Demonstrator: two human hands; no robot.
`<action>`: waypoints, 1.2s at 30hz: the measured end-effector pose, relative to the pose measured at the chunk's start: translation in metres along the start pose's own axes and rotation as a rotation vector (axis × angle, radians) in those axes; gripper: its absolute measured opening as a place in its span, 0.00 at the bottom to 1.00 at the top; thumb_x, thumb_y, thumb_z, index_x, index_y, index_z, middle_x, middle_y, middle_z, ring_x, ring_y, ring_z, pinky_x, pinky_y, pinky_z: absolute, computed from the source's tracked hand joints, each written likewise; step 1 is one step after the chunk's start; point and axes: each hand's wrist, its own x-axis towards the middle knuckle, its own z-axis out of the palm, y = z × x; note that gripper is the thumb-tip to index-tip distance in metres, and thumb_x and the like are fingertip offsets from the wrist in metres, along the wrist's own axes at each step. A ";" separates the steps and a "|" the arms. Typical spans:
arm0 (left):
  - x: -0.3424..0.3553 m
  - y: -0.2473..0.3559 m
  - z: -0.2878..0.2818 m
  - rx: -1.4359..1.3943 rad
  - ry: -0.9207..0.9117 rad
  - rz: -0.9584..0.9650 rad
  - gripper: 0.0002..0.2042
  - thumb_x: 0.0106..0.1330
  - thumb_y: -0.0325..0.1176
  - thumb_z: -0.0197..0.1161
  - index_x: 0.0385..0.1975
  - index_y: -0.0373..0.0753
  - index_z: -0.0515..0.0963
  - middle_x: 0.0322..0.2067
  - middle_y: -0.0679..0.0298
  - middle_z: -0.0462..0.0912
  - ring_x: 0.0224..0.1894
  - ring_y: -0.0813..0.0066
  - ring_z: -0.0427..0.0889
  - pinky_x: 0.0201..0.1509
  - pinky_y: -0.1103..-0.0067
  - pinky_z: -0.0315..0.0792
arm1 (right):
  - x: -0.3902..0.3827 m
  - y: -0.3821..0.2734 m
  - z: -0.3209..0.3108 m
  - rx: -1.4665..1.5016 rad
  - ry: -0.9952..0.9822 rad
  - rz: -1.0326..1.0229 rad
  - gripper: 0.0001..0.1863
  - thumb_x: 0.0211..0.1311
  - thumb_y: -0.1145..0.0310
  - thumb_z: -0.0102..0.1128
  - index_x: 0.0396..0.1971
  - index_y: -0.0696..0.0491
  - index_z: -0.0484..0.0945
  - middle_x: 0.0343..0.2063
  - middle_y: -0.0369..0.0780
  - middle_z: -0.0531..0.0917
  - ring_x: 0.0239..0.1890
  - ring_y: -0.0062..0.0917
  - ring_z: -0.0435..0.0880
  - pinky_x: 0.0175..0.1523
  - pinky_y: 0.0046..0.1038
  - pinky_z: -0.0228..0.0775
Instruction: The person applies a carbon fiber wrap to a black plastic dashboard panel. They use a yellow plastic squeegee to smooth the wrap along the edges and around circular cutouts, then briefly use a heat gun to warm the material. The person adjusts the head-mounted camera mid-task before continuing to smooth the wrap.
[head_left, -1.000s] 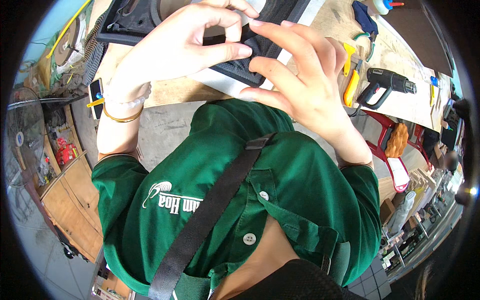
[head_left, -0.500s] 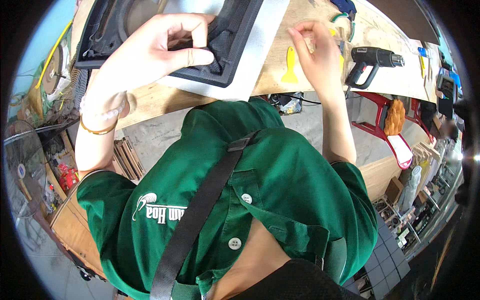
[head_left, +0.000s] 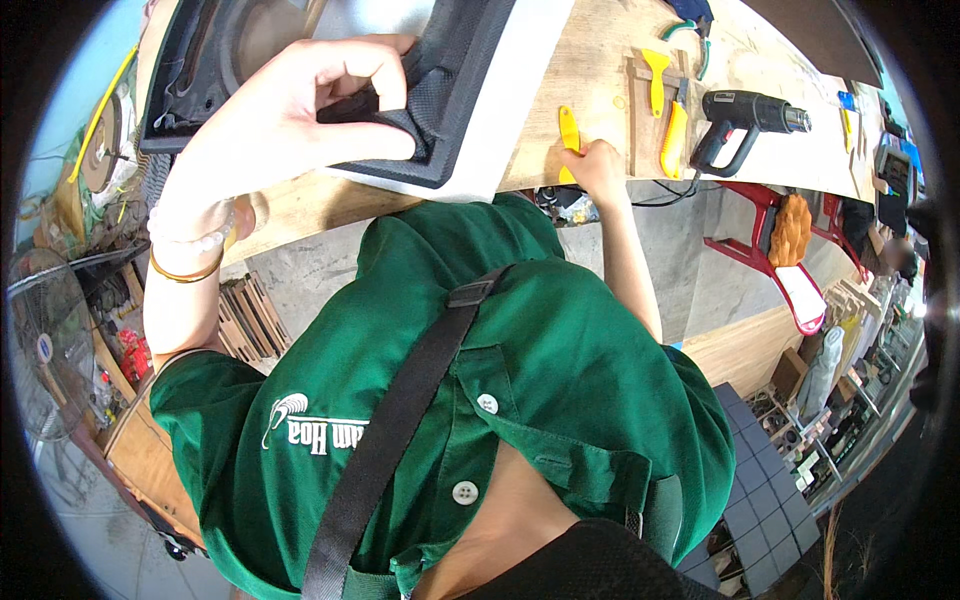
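My left hand [head_left: 285, 115] is closed in a pinch on black textured fabric [head_left: 432, 90] at the inner corner of a black frame-like panel [head_left: 470, 125]. The panel lies on a white sheet [head_left: 525, 75] at the bench edge; part of it is hidden under my left hand. To the right, my right hand [head_left: 600, 172] has its fingers closed around a small yellow plastic scraper [head_left: 569, 125], the top of which points away from me. A second yellow scraper [head_left: 656, 75] and a yellow-handled knife [head_left: 674, 138] lie beyond that hand.
A black heat gun [head_left: 745, 115] rests on the wooden workbench [head_left: 590, 80], its cord hanging near the front edge. Green-handled pliers [head_left: 704, 55] lie farther back. Below the bench at right stands a red metal frame [head_left: 755, 225]; a fan [head_left: 45, 340] is at far left.
My right hand has moved left and down and taken hold of the yellow scraper, uncovering the other scraper and the knife. My left hand keeps its pinch on the fabric, shifting slightly.
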 end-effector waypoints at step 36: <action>0.000 -0.007 -0.027 0.554 0.023 0.222 0.10 0.50 0.26 0.68 0.30 0.35 0.75 0.51 0.51 0.77 0.48 0.54 0.80 0.47 0.71 0.73 | -0.100 -0.241 -0.179 0.504 -0.085 -1.086 0.07 0.68 0.77 0.54 0.39 0.62 0.80 0.37 0.43 0.86 0.32 0.23 0.85 0.39 0.21 0.77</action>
